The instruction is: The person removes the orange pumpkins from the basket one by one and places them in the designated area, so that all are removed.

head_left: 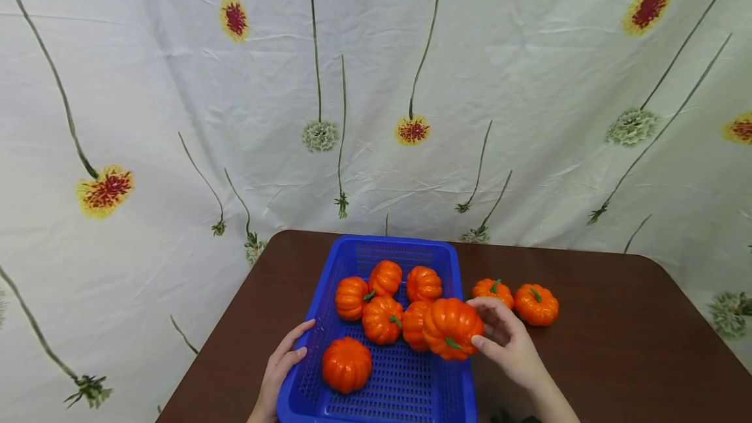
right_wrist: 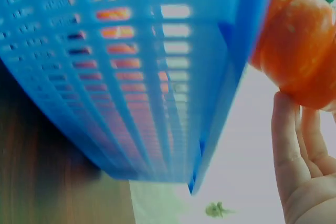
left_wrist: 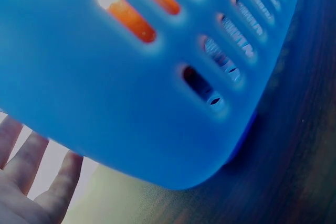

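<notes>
My right hand (head_left: 510, 343) holds a small orange pumpkin (head_left: 452, 328) between thumb and fingers, over the right rim of a blue plastic basket (head_left: 458, 279). In the right wrist view, the fingers of the right hand (right_wrist: 307, 166) touch the underside of that pumpkin (right_wrist: 302, 45), outside the basket wall. Several more orange pumpkins lie inside, among them one near the front left (head_left: 346, 365). My left hand (head_left: 281, 367) rests against the basket's left rim with its fingers fairly straight. In the left wrist view, the rim hides the fingertips of the left hand (left_wrist: 37, 177).
Two more pumpkins, one (head_left: 493, 291) partly behind my right hand and another (head_left: 536, 305) beside it, lie on the dark brown table (head_left: 617, 344) right of the basket. A white flower-patterned cloth (head_left: 376, 83) hangs behind the table. Something dark (head_left: 511, 416) shows at the bottom edge.
</notes>
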Motion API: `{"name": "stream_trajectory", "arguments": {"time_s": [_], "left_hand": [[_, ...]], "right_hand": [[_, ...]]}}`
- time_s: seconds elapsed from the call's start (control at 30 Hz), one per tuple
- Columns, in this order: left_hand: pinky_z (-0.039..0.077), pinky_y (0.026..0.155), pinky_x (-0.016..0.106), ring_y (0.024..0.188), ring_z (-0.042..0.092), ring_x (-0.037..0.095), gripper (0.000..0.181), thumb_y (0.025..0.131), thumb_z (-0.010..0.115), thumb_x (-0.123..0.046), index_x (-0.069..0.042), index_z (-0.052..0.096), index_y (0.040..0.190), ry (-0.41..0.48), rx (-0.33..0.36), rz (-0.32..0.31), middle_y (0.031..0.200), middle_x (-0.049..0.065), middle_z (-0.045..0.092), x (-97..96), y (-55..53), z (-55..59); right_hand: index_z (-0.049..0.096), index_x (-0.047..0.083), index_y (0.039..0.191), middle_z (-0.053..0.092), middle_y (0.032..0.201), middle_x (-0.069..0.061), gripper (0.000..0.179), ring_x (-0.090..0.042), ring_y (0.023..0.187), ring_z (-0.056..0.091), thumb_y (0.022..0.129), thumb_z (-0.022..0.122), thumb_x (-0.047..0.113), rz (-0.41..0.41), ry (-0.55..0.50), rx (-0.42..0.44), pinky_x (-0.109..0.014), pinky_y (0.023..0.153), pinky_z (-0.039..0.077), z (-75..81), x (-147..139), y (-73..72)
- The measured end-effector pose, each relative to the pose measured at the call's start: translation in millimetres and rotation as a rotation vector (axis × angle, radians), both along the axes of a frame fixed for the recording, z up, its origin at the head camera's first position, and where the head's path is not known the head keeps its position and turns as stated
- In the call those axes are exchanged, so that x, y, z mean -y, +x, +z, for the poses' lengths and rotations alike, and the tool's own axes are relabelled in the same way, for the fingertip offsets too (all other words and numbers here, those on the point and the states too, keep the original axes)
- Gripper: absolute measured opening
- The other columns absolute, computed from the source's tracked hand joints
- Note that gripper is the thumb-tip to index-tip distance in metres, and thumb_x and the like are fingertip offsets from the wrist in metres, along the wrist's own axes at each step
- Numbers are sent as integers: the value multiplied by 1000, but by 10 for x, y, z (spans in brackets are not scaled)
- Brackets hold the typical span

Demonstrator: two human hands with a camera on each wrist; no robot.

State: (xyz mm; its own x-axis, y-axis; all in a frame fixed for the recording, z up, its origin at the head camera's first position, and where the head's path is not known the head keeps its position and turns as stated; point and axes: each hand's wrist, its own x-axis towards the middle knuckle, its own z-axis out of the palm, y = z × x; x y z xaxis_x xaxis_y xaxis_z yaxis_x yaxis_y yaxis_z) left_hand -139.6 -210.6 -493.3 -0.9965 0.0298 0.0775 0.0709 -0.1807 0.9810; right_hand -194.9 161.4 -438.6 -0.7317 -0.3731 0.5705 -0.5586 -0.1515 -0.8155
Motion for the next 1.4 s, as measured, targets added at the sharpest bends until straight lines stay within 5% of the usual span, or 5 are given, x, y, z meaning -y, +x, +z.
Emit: {"name": "stream_trajectory", "arguments": {"time_s": [0.37, 0.8, 1.03, 1.4], "left_hand": [[49, 85, 37, 111, 54, 27, 44, 98, 37, -15, -2, 35, 140, 1, 18, -2, 130, 8, 49, 2, -15, -4], [49, 85, 37, 110, 55, 27, 45, 98, 37, -16, -2, 35, 141, 3, 15, -11, 129, 4, 51, 10, -19, -13], [49, 86, 38, 111, 55, 26, 45, 99, 37, -17, -4, 35, 141, 5, 28, -13, 130, 3, 50, 16, -12, -5], [50, 84, 39, 110, 55, 27, 45, 98, 38, -17, -4, 36, 141, 0, 41, 9, 130, 4, 49, -2, -10, 1]], "right_hand": [[50, -6, 122, 56, 112, 0, 43, -10, 97, 55, 82, 45, -21, -250, -112, -10, -18, 77, 48, 0, -371, -60], [56, 4, 122, 55, 110, 7, 28, -9, 87, 47, 95, 50, 5, -686, -189, 328, -14, 67, 42, -28, -648, -130], [52, 6, 130, 51, 114, 4, 34, -7, 100, 49, 96, 50, 9, -764, -301, 480, -11, 76, 45, -68, -803, -179], [57, 7, 127, 55, 105, 3, 34, -6, 93, 53, 92, 58, 11, -894, -403, 444, -11, 70, 47, -208, -985, -250]]}}
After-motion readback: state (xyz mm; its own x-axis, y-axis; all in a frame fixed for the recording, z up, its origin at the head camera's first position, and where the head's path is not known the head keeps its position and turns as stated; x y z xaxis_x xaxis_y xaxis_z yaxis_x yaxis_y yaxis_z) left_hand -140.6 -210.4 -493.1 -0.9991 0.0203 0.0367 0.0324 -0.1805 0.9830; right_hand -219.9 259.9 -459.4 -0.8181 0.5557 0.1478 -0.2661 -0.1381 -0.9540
